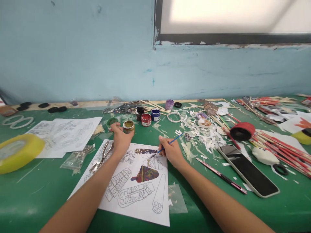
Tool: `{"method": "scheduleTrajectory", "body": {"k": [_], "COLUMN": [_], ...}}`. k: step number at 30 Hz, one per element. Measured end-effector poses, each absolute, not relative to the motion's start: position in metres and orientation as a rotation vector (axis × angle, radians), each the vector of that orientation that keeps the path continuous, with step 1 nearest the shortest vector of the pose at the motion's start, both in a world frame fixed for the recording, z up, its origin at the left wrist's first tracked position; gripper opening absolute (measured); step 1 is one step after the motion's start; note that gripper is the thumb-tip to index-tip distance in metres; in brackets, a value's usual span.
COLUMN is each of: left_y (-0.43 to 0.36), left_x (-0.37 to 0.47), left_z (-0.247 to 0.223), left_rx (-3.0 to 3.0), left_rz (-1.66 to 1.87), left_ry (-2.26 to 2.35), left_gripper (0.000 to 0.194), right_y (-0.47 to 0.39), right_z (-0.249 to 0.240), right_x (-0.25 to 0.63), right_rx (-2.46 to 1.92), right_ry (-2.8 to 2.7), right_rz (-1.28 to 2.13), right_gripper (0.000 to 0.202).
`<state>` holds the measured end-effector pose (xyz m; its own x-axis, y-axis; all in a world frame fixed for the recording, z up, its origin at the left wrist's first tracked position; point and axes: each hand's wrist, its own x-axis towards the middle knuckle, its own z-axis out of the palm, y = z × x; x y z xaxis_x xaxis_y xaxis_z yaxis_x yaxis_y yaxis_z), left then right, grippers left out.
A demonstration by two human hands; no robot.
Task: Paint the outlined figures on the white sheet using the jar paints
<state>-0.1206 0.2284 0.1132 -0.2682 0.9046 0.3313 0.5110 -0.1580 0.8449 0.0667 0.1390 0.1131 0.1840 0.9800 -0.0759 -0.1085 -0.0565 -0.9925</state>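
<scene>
My left hand (121, 137) is closed around a small jar of olive-yellow paint (128, 125), thumb at its front right. Just left of these fingers sits a jar of green paint (112, 121). Between the fingers of my right hand (171, 150) is a thin blue paintbrush (172, 141), its dark tip at a drawn shape on the white sheet (141, 212). Line drawings cover this sheet; one leaf-like shape (147, 174) is painted in dark red, blue and green. Silver pliers (103, 157) lie on the sheet beside my left forearm.
Open jars of black (139, 114), red (146, 119) and blue paint (155, 115) stand behind the sheet. Rightward lie paper scraps (206, 137), a pink cutter knife (221, 175), a phone (250, 171) and red sticks (284, 149). A yellow tape roll (36, 147) is at left.
</scene>
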Motion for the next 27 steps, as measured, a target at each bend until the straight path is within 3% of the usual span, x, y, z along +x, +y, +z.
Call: {"method": "scheduleTrajectory", "body": {"k": [3,12,15,20,22,27], "left_y": [0.221,0.216,0.221,0.225,0.233,0.277], "left_x": [-0.117,-0.113,-0.112,-0.092,-0.074,-0.019], "left_z": [0.111,0.111,0.115,0.144,0.163,0.2], "left_rx": [1.642,1.996,2.101,2.352,2.485,2.746], "left_rz": [1.391,1.06,1.025,0.97,0.924,0.615], "left_ry": [1.661,1.483,1.509,1.526,1.518,1.533], "left_gripper": [0.031,0.006,0.022,0.017,0.025,0.092], "right_y": [0.14,0.143,0.143,0.146,0.146,0.146], "right_z": [0.112,0.112,0.112,0.112,0.112,0.115], "right_x": [0.066,0.067,0.066,0.067,0.067,0.07], "right_rx": [-1.265,-1.277,-1.27,-1.247,-1.238,-1.225], "right_ry": [-0.951,-0.959,-0.976,-1.005,-1.013,-1.042], "right_rz": [1.172,1.153,1.14,1.129,1.129,1.12], "right_gripper": [0.058,0.056,0.056,0.054,0.053,0.051]}}
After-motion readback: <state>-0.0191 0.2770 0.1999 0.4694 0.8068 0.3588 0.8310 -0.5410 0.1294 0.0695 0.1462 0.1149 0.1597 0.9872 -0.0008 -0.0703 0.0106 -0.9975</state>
